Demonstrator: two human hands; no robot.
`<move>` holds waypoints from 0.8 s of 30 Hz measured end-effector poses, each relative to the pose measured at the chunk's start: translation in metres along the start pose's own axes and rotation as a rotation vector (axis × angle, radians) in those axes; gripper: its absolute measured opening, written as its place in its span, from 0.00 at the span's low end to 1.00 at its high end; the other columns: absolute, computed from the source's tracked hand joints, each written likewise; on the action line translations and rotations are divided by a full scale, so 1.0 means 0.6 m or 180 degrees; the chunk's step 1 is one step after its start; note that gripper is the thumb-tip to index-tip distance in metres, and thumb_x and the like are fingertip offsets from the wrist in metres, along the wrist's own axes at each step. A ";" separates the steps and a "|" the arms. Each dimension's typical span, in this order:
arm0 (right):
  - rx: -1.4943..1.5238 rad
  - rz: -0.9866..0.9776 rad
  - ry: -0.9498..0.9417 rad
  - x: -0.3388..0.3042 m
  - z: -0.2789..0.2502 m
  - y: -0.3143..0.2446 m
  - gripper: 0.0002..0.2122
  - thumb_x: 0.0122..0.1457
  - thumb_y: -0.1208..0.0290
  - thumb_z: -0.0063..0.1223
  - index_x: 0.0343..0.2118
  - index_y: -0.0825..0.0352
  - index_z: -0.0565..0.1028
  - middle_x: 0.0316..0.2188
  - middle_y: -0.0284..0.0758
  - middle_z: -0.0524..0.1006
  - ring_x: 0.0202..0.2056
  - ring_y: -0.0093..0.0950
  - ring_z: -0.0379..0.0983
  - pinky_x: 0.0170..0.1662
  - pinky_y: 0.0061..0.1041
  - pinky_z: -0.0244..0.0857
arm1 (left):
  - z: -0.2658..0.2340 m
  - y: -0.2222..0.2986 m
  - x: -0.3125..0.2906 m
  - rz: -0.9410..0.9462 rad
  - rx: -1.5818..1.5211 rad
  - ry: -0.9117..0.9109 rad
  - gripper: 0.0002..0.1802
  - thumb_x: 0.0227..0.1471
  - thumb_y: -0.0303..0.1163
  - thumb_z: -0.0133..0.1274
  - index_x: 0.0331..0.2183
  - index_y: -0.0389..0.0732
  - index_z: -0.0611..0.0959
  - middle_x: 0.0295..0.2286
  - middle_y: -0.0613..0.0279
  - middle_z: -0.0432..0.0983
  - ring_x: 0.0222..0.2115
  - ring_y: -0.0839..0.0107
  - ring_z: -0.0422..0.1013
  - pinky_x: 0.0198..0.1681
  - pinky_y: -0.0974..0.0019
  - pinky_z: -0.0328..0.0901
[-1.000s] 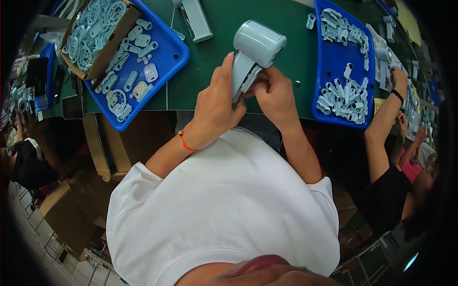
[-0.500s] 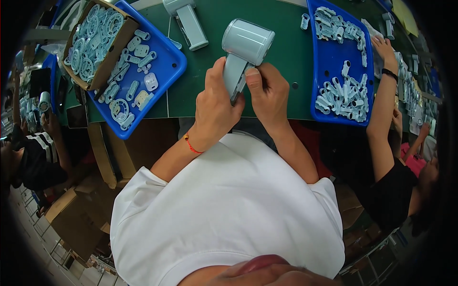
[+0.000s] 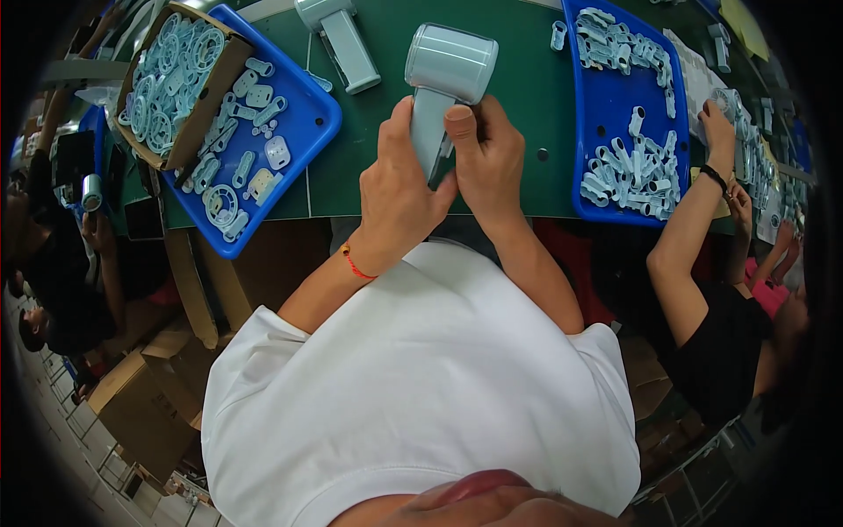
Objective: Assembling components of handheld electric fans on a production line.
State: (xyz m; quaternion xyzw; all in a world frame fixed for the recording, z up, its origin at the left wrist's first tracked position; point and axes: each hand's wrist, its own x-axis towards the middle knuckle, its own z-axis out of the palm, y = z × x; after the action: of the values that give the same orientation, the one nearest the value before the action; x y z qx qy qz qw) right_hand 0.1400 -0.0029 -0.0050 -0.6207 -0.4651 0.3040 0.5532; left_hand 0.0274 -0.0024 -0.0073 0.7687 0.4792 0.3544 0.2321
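Above the table's near edge, both my hands hold a pale blue-grey housing shaped like a hair dryer, its glossy barrel head pointing away from me and its handle toward me. My left hand wraps the handle from the left. On the handle's right side my right hand is closed, thumb up near the joint with the barrel. An opening shows along the handle's right side, partly covered by my fingers. A second housing of the same kind lies beyond my left hand, its handle showing a long slot.
To the left, a blue tray holds a cardboard box of ring-shaped parts and several loose pieces. A blue tray at right holds small pale tubular parts. Beside it reaches a co-worker's arm. The table is green.
The housing has shifted slightly up and left in my hands. My right thumb now lies higher and straighter along the handle. The co-worker's arm at right has bent and drawn back.
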 end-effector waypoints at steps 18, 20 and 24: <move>-0.0039 -0.0194 0.0106 0.002 -0.014 0.007 0.18 0.58 0.57 0.49 0.22 0.70 0.68 0.17 0.29 0.67 0.22 0.17 0.59 0.24 0.19 0.54 | -0.002 0.006 0.008 -0.0306 -0.1000 -0.0242 0.43 0.38 0.25 0.56 0.55 0.37 0.55 0.40 0.45 0.63 0.39 0.53 0.67 0.38 0.58 0.66; -0.0100 -0.0210 -0.0225 0.003 -0.023 0.002 0.16 0.56 0.58 0.51 0.27 0.71 0.69 0.19 0.33 0.70 0.22 0.22 0.65 0.25 0.21 0.59 | -0.013 0.011 0.011 -0.0645 -0.0992 -0.0363 0.42 0.38 0.25 0.57 0.55 0.34 0.57 0.46 0.49 0.62 0.45 0.61 0.64 0.48 0.61 0.60; 0.0348 0.0216 -0.1230 -0.007 -0.033 -0.005 0.19 0.56 0.66 0.51 0.45 0.75 0.66 0.33 0.40 0.75 0.36 0.23 0.71 0.40 0.21 0.66 | -0.017 -0.003 0.016 -0.0451 -0.0873 -0.0270 0.43 0.38 0.26 0.58 0.55 0.34 0.56 0.46 0.47 0.61 0.46 0.58 0.63 0.48 0.60 0.60</move>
State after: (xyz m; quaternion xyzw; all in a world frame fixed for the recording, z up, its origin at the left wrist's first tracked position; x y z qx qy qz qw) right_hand 0.1556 -0.0150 0.0012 -0.5352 -0.5242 0.4606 0.4760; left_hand 0.0212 0.0075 0.0010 0.7083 0.4691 0.3664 0.3794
